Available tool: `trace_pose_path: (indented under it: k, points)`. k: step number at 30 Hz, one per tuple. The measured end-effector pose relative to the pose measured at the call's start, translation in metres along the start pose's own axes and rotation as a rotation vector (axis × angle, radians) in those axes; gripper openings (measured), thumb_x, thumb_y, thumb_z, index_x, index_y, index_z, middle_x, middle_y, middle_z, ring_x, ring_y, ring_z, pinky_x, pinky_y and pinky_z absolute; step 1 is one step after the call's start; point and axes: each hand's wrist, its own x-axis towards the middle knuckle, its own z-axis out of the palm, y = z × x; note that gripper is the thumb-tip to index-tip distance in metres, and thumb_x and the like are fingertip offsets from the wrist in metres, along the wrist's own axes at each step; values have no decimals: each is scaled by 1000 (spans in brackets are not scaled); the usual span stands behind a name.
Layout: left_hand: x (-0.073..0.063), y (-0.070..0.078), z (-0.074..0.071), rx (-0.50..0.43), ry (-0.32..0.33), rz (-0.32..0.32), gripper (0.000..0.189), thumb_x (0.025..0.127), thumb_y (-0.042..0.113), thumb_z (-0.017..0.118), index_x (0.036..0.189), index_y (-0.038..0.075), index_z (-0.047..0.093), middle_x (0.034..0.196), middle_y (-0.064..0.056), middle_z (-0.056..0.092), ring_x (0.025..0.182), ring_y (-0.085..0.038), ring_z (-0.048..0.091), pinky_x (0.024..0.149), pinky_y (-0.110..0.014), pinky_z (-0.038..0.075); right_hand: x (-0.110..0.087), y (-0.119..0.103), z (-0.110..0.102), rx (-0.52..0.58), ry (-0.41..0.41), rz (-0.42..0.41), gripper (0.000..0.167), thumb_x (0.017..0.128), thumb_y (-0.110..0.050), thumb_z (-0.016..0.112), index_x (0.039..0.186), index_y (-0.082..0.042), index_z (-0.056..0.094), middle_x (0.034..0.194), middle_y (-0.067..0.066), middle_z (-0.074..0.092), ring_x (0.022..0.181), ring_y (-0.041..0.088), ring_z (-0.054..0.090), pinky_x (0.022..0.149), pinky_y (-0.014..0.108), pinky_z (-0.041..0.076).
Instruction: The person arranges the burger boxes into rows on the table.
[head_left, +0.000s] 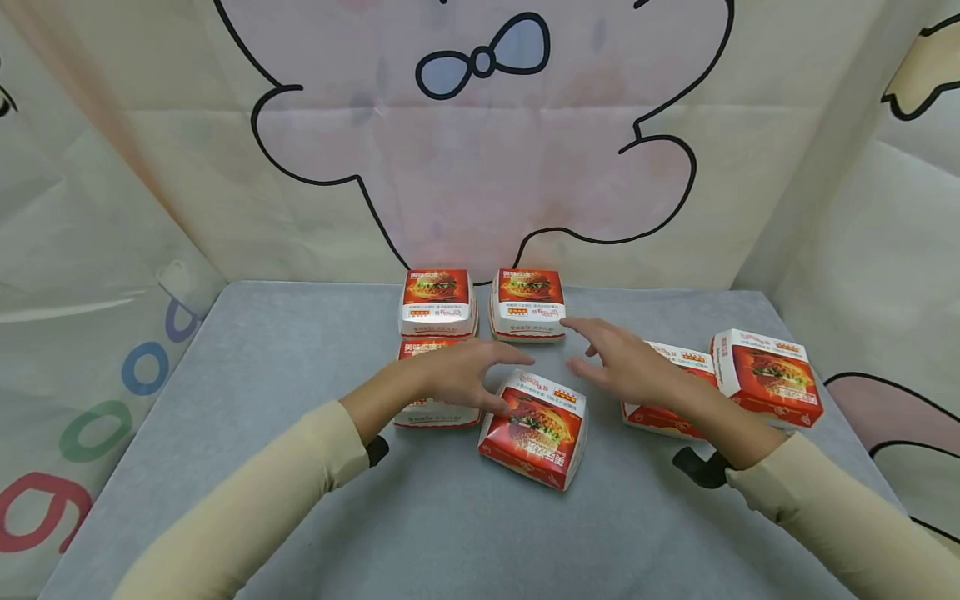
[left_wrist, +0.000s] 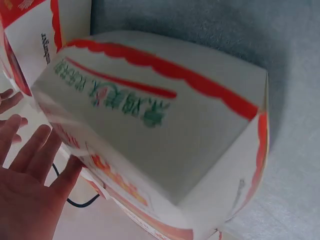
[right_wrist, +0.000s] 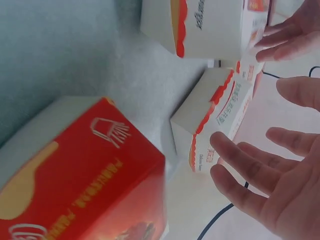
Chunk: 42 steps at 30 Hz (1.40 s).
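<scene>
My left hand (head_left: pixel 457 371) hovers with fingers spread over a burger box (head_left: pixel 437 414), which it partly hides. Its thumb comes up to the corner of a tilted burger box (head_left: pixel 534 429) in the middle; whether they touch I cannot tell. In the left wrist view, white box side (left_wrist: pixel 150 115) fills the centre beside the fingers. My right hand (head_left: pixel 626 362) reaches left, fingers extended and apart, toward the back right burger box (head_left: pixel 527 306). Nothing lies in its grasp in the right wrist view, where a red box (right_wrist: pixel 95 180) shows close by.
Another burger box (head_left: pixel 437 304) stands at the back, behind the one under my left hand. Two more, one box (head_left: pixel 776 383) and a partly covered box (head_left: pixel 693 360), sit by my right forearm. The grey table (head_left: pixel 300 517) meets a printed curtain (head_left: pixel 480 183) behind.
</scene>
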Motion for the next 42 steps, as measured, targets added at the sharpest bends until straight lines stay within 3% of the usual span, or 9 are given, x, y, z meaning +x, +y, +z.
trace_pose_path:
  k: [6,18,42]
  points:
    - [0,4,2,-13,-8,13,69,88,37,76,149,18,49,153,0,45,142,-17,38,112,-41,36,-11,-3,3,15,-10,8,64,96,-28,66,152,-10,40,146,15,49,107,29,62,79,43,55]
    - [3,8,8,31,-51,30,60,86,40,78,140,24,59,147,1,52,139,-17,42,111,-40,37,-19,2,4,49,-45,51,65,96,-32,66,151,-11,40,147,18,47,110,30,61,79,42,57]
    - [13,5,8,72,23,-82,69,90,46,72,149,19,48,151,-4,46,133,-19,46,108,-40,42,-17,1,8,59,-49,35,64,97,-33,65,151,-11,40,147,17,46,111,32,61,79,44,56]
